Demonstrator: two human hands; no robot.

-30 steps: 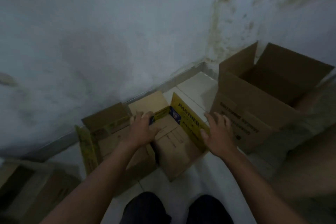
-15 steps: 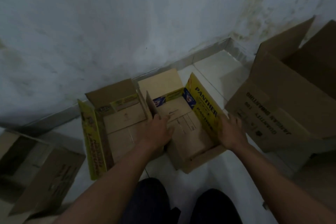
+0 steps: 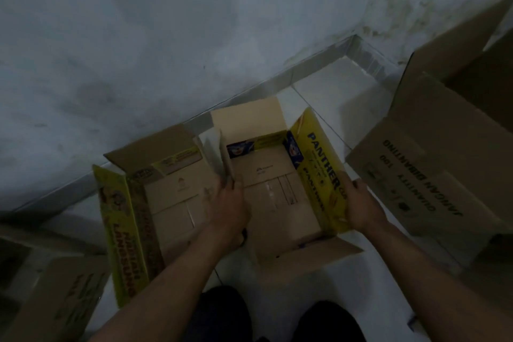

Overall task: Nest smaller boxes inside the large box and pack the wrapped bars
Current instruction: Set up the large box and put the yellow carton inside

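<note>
1. Fingers [image 3: 226, 189] of your left hand [image 3: 227, 211] pinch the upright left flap [image 3: 223, 158] of the Panther box [image 3: 277, 203]; your right hand [image 3: 358, 205] wraps the yellow right flap [image 3: 322, 164], so both are closed on cardboard.
2. That box sits on the floor [image 3: 333, 86] between your hands, long axis running away from you toward the wall [image 3: 166, 36].
3. A second small box [image 3: 172, 203] stands just beside it on your left, nearer the left hand.
4. Your target, the large box [image 3: 433, 175], lies open to the right, nearer your right hand.
5. Wrapped bars aren't visible; the dim light may hide them.
</note>
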